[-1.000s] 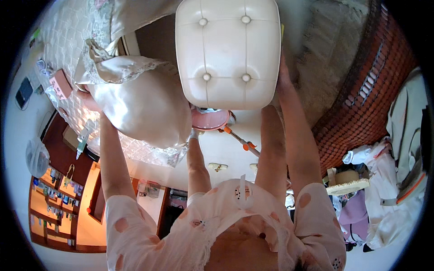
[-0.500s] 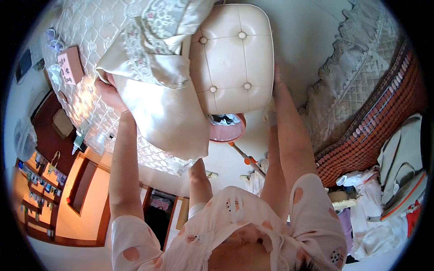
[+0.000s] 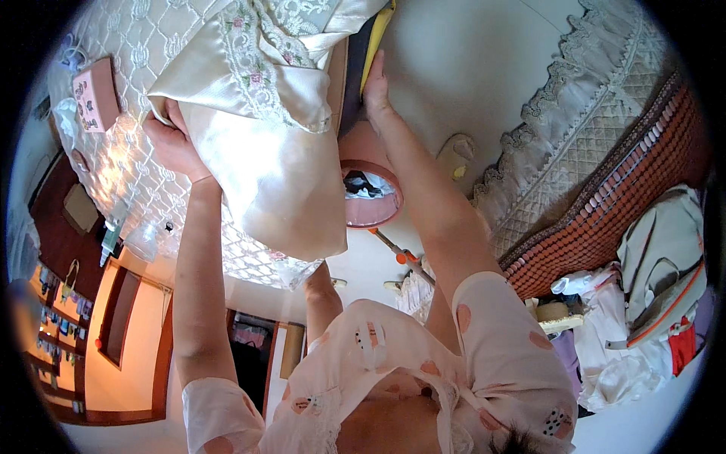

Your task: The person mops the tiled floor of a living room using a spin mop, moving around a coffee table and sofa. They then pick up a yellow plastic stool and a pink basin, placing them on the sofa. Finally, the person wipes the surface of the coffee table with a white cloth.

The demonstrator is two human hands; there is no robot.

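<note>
A cream satin cover (image 3: 265,181) with lace and embroidered flowers lies at the bed's edge, partly over a padded stool seat (image 3: 352,87). The seat is tipped, so its dark side and a yellow strip show; its buttoned top is turned out of sight. My left hand (image 3: 178,144) is closed on the folded left edge of the satin cover, some fingers hidden under the cloth. My right hand (image 3: 376,87) holds the seat's right side at the yellow strip, fingers pointing away from me. Below the seat stands a pink bin (image 3: 374,216) with a white liner.
A quilted bed cover (image 3: 136,45) spreads at left, bearing a pink box (image 3: 96,94) and a green-and-white bottle (image 3: 110,240). At right are a ruffled cover (image 3: 560,159), a brown beaded mat (image 3: 605,197) and a pale bag (image 3: 665,253). A slipper (image 3: 456,157) lies on the floor.
The stool seat has turned from showing its buttoned top to standing nearly edge-on. My right hand has moved left and away from me with it. My left hand keeps its hold on the cover.
</note>
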